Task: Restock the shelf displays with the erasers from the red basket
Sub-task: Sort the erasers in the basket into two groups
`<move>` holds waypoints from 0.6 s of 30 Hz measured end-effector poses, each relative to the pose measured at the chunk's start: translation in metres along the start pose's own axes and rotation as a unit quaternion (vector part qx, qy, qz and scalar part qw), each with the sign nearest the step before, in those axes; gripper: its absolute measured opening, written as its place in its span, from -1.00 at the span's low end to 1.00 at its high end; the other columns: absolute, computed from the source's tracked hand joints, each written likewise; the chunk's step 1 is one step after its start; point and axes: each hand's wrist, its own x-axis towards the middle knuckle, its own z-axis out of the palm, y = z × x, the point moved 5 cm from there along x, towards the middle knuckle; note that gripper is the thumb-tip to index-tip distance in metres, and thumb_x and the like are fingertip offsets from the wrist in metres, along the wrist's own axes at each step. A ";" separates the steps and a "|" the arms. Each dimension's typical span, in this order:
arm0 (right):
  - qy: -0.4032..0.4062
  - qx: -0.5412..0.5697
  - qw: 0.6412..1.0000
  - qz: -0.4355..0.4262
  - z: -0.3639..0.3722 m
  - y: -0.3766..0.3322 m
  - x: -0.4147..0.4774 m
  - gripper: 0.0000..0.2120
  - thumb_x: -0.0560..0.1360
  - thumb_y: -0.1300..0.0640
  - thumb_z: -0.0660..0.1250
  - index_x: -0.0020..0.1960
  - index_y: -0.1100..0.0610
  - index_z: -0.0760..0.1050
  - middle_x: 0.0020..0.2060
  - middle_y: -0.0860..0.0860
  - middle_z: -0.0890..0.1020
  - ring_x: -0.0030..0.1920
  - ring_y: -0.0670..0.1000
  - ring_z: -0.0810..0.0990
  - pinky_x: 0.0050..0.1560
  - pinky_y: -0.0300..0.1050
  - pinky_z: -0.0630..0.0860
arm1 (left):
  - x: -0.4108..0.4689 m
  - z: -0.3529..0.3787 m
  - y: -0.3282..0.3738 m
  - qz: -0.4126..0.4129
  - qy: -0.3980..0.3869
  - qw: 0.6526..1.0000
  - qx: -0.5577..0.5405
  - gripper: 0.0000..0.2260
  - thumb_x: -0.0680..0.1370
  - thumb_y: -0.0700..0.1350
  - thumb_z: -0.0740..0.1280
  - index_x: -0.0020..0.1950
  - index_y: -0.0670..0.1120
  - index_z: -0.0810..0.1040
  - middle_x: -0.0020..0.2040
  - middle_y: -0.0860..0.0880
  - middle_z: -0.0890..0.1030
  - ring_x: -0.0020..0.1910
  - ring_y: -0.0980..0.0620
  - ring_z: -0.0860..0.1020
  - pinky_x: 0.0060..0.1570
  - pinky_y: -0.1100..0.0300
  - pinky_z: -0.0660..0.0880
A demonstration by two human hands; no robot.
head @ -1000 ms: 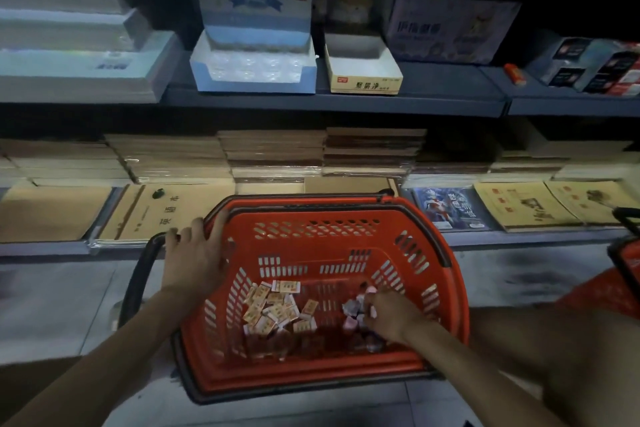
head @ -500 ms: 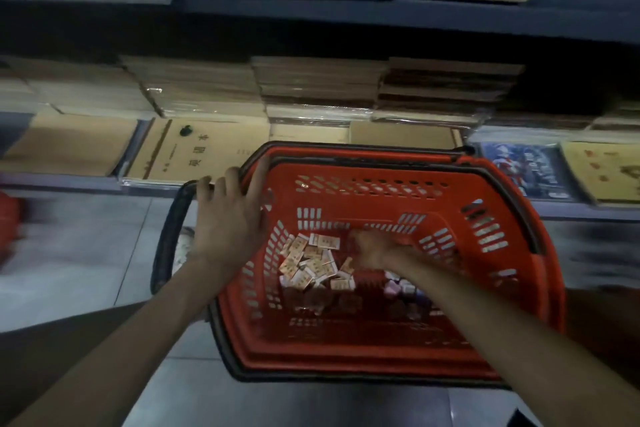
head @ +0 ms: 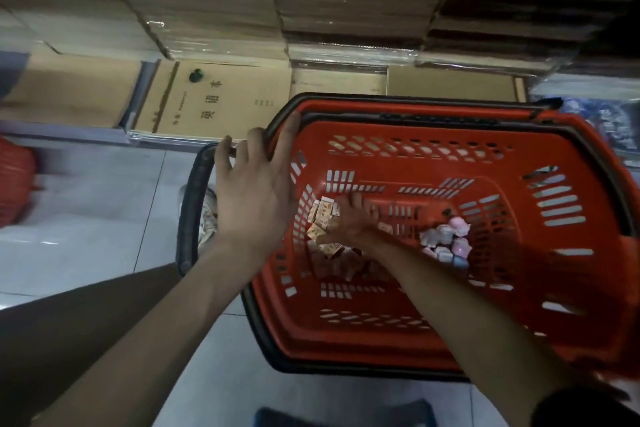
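**Picking stage: right hand down among the erasers, shelf not yet reached**

Dim shop aisle, pale tiled floor [head: 86,218] across the left of the frame, stacks of kraft-paper notebooks [head: 214,97] along the top on a low shelf. No eraser display is visible in this view.

The red basket [head: 519,333] fills the centre and right of the frame, tilted toward you, its black handle [head: 188,218] folded out to the left.

Your left hand [head: 252,198] lies flat against the basket's left rim, fingers spread and extended, steadying it rather than closed around anything.

Your right hand [head: 349,222] is inside the basket at centre frame, palm down on the tan-wrapped erasers [head: 323,215] piled at the left of the basket floor. The fingers curl into the pile, but motion blur and the back of the hand hide the fingertips; you cannot tell whether any eraser is actually held.

A second cluster, the pink and white erasers [head: 450,243], lies apart to the right on the basket floor, untouched.

Assessment: you appear to be at the gathering step, with nothing yet delivered to a display. The next move calls for closing on a handful of one kind only, lifting clear of the basket wall without spilling, then raising your view to find the matching display. Keep the left hand on the rim; the tilted basket looks liable to shift.
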 end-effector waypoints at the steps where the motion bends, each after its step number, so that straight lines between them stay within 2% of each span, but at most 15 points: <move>1: -0.005 -0.007 1.000 -0.006 -0.001 -0.001 0.000 0.10 0.14 -0.45 0.56 0.50 -0.06 0.19 0.49 0.09 0.16 0.50 0.24 0.19 0.49 0.31 0.18 | -0.001 0.000 -0.001 -0.007 -0.002 1.000 -0.005 -0.25 0.55 -0.10 0.31 0.70 0.01 0.08 0.26 -0.24 0.47 0.19 -0.28 0.53 0.46 -0.26 0.30; 7: -0.062 -0.049 0.996 -0.029 -0.004 -0.004 0.002 0.14 0.16 -0.41 0.58 0.57 -0.07 0.13 0.58 0.12 0.01 0.56 0.31 0.09 0.51 0.38 0.09 | -0.006 0.001 -0.006 -0.033 -0.007 0.999 -0.014 -0.25 0.53 -0.14 0.32 0.69 -0.01 0.09 0.22 -0.26 0.47 0.18 -0.30 0.53 0.44 -0.30 0.31; 11: -0.077 -0.069 0.994 -0.035 0.002 -0.007 -0.006 0.16 0.20 -0.42 0.54 0.61 -0.03 0.10 0.60 0.13 0.06 0.58 0.34 0.04 0.50 0.46 0.00 | -0.006 -0.001 -0.005 -0.035 -0.002 0.999 -0.018 -0.24 0.53 -0.13 0.31 0.69 0.00 0.08 0.22 -0.26 0.48 0.19 -0.30 0.54 0.45 -0.30 0.30; 13: -0.076 -0.066 0.994 -0.041 0.003 -0.008 -0.005 0.17 0.18 -0.40 0.56 0.61 -0.10 0.07 0.61 0.11 0.10 0.59 0.32 0.08 0.51 0.43 0.03 | -0.005 -0.001 -0.003 -0.035 0.000 0.999 -0.019 -0.24 0.53 -0.14 0.34 0.69 0.01 0.10 0.22 -0.25 0.48 0.19 -0.29 0.54 0.46 -0.29 0.30; 14: -0.083 -0.047 0.995 -0.037 0.004 -0.007 -0.005 0.15 0.16 -0.38 0.58 0.59 -0.14 0.10 0.60 0.09 0.19 0.58 0.28 0.18 0.50 0.39 0.12 | -0.005 -0.001 -0.003 -0.035 0.002 0.999 -0.021 -0.24 0.52 -0.15 0.34 0.68 0.01 0.11 0.22 -0.24 0.48 0.18 -0.28 0.54 0.46 -0.29 0.30; 15: -0.092 -0.008 0.995 -0.032 0.005 -0.007 -0.008 0.08 0.16 -0.34 0.60 0.55 -0.15 0.18 0.53 0.07 0.35 0.51 0.23 0.36 0.45 0.28 0.30 | -0.005 -0.002 -0.002 -0.035 0.003 0.999 -0.023 -0.25 0.52 -0.16 0.34 0.68 0.01 0.12 0.21 -0.24 0.49 0.17 -0.28 0.55 0.47 -0.29 0.29; 16: -0.103 0.039 0.994 -0.019 0.009 -0.005 -0.011 -0.06 0.21 -0.28 0.62 0.47 -0.14 0.29 0.39 0.06 0.53 0.36 0.17 0.55 0.30 0.08 0.48 | -0.005 -0.002 -0.001 -0.035 0.003 0.999 -0.024 -0.25 0.52 -0.17 0.34 0.68 0.01 0.12 0.20 -0.23 0.49 0.16 -0.27 0.55 0.47 -0.29 0.29; 17: -0.099 0.064 0.993 -0.017 0.012 -0.005 -0.017 -0.22 0.27 -0.21 0.62 0.39 -0.11 0.37 0.24 0.04 0.64 0.20 0.13 0.66 0.11 -0.09 0.54 | -0.005 -0.002 0.000 -0.036 0.004 0.999 -0.025 -0.25 0.52 -0.17 0.34 0.68 0.01 0.12 0.20 -0.22 0.49 0.16 -0.26 0.55 0.48 -0.29 0.28; 18: -0.073 0.076 0.994 -0.029 0.015 -0.007 -0.021 -0.29 0.32 -0.15 0.61 0.38 -0.07 0.41 0.19 0.03 0.66 0.15 0.12 0.67 0.04 -0.19 0.48 | -0.004 -0.003 0.001 -0.034 0.005 0.999 -0.027 -0.24 0.52 -0.18 0.34 0.67 0.02 0.12 0.19 -0.22 0.48 0.16 -0.26 0.55 0.48 -0.28 0.28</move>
